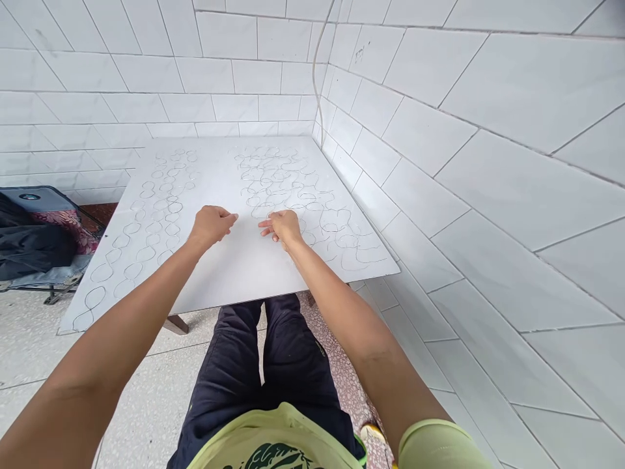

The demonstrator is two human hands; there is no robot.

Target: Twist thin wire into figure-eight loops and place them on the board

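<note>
Above the middle of a white board [215, 280], my left hand [213, 223] is closed in a pinch, thumb against forefinger. Facing it a short gap away, my right hand [284, 226] pinches with thumb and forefinger while its other fingers stretch out loosely. Whatever either pinch holds is too fine to make out. Thin dark strands shaped into twisted loops [133, 228] lie in rows on the board's left side. On the right, beyond my right hand, many loose curved strands [278, 174] overlap; their material cannot be told.
White tiled walls [469, 150] meet behind the board and run close along its right edge. A cable [317, 85] hangs in the corner. At the left stands a folding chair [43, 195] with dark cloth [34, 247] on it. A wooden leg [176, 324] shows under the board.
</note>
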